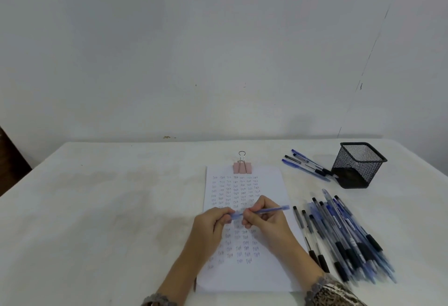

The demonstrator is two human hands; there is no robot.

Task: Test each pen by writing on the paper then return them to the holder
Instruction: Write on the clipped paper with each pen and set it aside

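Both hands meet over the paper (242, 279): the left hand (211, 225) pinches one end of a blue pen (274, 209), the right hand (264, 221) curls round its barrel. A heap of pens (344, 238) lies right of the right hand, the mesh holder (356, 167) beyond it

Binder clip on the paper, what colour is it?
The binder clip is pale pink with silver wire handles, clearest in the head view.

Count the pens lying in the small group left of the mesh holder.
4 pens, fanned side by side on the table beside the mesh holder: two blue-ended at the back, one black-ended in the middle, one blue-ended in front. Another may be hidden beneath.
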